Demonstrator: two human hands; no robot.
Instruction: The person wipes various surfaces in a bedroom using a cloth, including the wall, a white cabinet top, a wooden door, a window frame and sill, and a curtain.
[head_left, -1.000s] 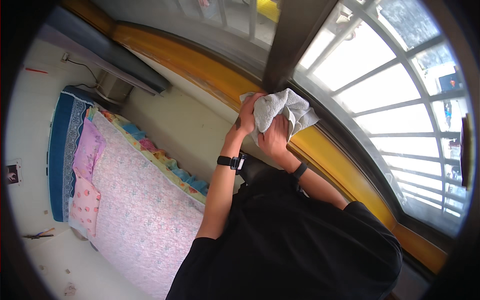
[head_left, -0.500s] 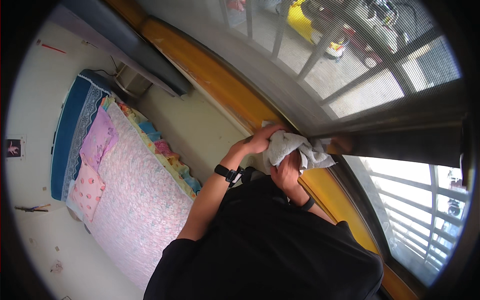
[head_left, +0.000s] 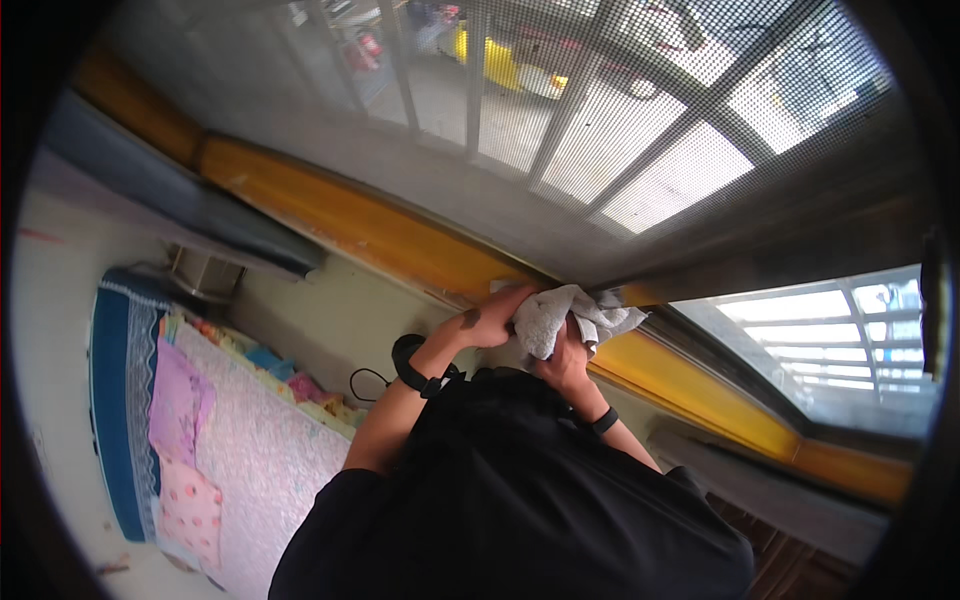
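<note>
A crumpled grey-white cloth [head_left: 545, 322] is bunched between my two hands, against the yellow-orange window sill [head_left: 430, 258]. My left hand [head_left: 497, 318] grips the cloth's left side, its fingertips hidden in the folds and against the sill. From below, my right hand [head_left: 567, 362] is closed on the lower part of the same cloth, with the fingers partly covered. Just beyond the cloth stands the window frame [head_left: 740, 265], dark and upright, next to the mesh screen [head_left: 600, 150].
Outside the screen are metal bars and a yellow object [head_left: 490, 55]. To the left lies a bed with a pink floral cover [head_left: 275, 430], a purple pillow [head_left: 180, 390] and a blue headboard [head_left: 122, 420]. A dark padded ledge [head_left: 210, 215] runs at upper left.
The whole view has turned, so the sill now lies flatter across it and the bed sits lower left. Both hands still hold the cloth at nearly the same part of the sill.
</note>
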